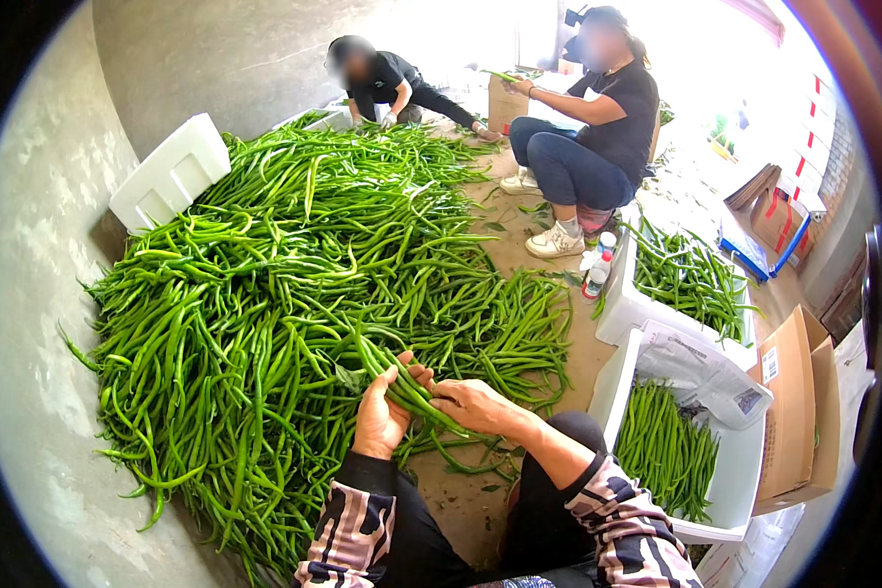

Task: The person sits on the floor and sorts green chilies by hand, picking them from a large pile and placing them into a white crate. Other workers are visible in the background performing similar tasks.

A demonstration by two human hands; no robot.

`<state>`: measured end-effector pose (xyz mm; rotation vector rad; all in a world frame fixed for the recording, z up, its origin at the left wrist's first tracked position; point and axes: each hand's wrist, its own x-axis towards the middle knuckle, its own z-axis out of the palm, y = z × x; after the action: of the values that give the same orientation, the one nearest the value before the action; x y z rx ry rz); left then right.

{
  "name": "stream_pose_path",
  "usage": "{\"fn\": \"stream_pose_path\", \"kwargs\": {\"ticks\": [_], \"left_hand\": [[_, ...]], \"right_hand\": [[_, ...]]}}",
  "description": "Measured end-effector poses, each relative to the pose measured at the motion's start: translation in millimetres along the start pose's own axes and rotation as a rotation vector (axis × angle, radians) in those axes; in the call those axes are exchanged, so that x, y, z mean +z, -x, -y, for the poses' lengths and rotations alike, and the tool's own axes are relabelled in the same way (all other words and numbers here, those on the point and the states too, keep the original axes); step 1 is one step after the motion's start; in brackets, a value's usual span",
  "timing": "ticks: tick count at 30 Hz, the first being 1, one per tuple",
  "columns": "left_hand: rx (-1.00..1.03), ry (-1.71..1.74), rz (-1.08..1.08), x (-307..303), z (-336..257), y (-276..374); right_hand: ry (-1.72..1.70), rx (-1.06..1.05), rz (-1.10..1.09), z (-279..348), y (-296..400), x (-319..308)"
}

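Observation:
A small bunch of long green chili peppers (411,393) lies across my two hands, above the near edge of a large pepper pile (264,294). My left hand (386,411) is closed around its middle, palm turned up. With bent fingers my right hand (474,404) grips the bunch towards its lower right end. A green leaf (349,377) shows beside the bunch, left of my left hand. To the right, neatly aligned green peppers (665,448) fill part of a white foam box (735,470) lined with printed paper (698,375).
Another foam box (617,301) with peppers stands farther right, near plastic bottles (597,275). A cardboard box (786,419) adjoins the near foam box. A foam lid (170,174) leans by the wall. One person (595,125) sits holding peppers; another (389,84) bends over the pile's far end.

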<state>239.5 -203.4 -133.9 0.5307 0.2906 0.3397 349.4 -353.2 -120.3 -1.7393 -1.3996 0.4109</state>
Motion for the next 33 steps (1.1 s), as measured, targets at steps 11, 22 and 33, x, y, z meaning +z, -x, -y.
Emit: {"fn": "stream_pose_path", "kwargs": {"ticks": [11,22,33], "left_hand": [[0.011,-0.075,-0.041,3.4,11.3,5.6],[-0.191,-0.265,-0.022,10.3,9.0,1.2],[-0.184,-0.263,-0.066,16.8,13.0,-6.1]], "right_hand": [[-0.288,0.289,0.266,1.3,1.2,9.0],[-0.657,0.416,0.161,19.0,-0.7,16.5],[-0.709,0.331,0.176,5.5,-4.7,14.4]]}}
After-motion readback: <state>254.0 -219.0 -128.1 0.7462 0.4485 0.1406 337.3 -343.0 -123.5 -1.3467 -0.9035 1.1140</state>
